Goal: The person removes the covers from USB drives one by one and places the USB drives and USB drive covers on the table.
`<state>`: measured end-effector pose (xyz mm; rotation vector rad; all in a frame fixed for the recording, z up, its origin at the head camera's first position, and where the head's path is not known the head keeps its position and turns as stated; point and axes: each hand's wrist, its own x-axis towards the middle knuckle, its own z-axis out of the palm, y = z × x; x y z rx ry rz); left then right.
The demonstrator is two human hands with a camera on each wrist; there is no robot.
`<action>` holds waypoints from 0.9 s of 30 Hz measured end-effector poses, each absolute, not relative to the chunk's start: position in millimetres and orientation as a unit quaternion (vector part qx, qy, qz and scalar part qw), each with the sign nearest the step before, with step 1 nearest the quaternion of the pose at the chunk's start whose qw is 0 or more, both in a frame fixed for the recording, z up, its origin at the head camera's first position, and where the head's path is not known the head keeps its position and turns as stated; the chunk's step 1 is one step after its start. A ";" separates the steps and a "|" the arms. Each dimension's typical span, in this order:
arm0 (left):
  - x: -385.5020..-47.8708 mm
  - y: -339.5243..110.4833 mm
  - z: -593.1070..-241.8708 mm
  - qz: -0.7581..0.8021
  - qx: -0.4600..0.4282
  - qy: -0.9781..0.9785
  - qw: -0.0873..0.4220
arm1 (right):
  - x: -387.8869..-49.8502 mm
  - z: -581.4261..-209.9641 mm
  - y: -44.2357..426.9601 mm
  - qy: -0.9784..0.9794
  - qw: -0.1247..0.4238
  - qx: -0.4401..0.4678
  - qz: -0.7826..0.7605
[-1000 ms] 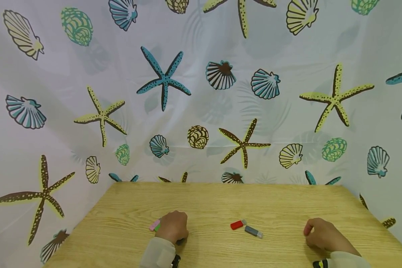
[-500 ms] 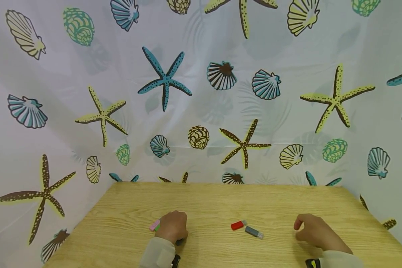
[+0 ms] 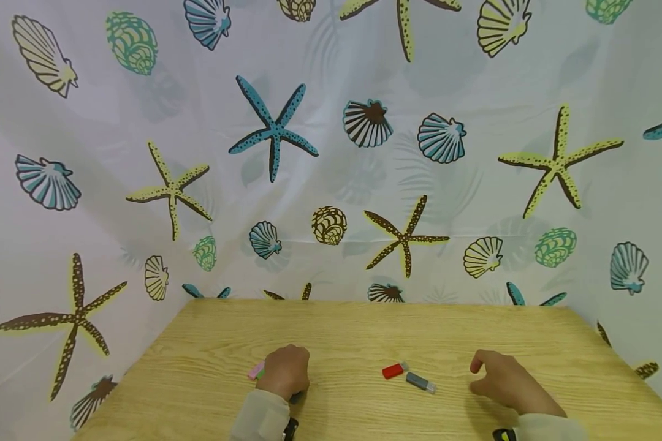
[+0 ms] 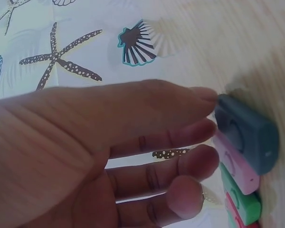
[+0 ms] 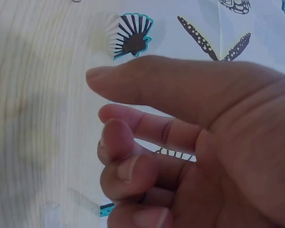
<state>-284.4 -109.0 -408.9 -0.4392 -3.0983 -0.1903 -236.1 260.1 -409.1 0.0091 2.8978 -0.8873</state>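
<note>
Toward the wooden table's left edge, a red flash drive, a green flash drive and a pink flash drive are lining up beside a blocky dark flash drive; only the left wrist view is showing that red one. The left hand is bending over them; whether it's gripping the dark one, I can't tell. Around mid-table, a second red drive is lying near a grey drive. Nearer the right edge, the right hand is hovering, loosely curved, holding nothing.

Dark stick, probably pinched by left fingers, beside pink stick, grey stick near red stick
</note>
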 end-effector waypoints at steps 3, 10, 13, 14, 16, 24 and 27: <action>-284.4 -108.7 -407.2 -0.062 -0.141 -0.988 0.008 | -237.5 -409.9 255.3 0.957 0.049 -0.005 -0.287; -282.1 -106.9 -406.5 -0.073 -0.151 -0.986 0.012 | -240.2 -417.2 237.6 0.951 0.050 -0.010 -0.305; -281.8 -106.1 -408.4 -0.072 -0.160 -0.984 0.022 | -241.4 -421.5 228.2 0.950 0.048 -0.018 -0.307; -281.8 -105.7 -409.1 -0.075 -0.165 -0.983 0.025 | -241.8 -423.1 225.4 0.950 0.047 -0.019 -0.307; -281.6 -104.9 -410.1 -0.076 -0.177 -0.981 0.032 | -242.5 -426.4 221.0 0.950 0.049 -0.025 -0.307; -279.4 -100.8 -405.9 -0.070 -0.204 -0.975 0.049 | -245.5 -435.5 210.7 0.950 0.041 -0.042 -0.308; -279.1 -100.1 -404.6 -0.068 -0.202 -0.976 0.050 | -247.0 -436.8 207.5 0.951 0.037 -0.038 -0.304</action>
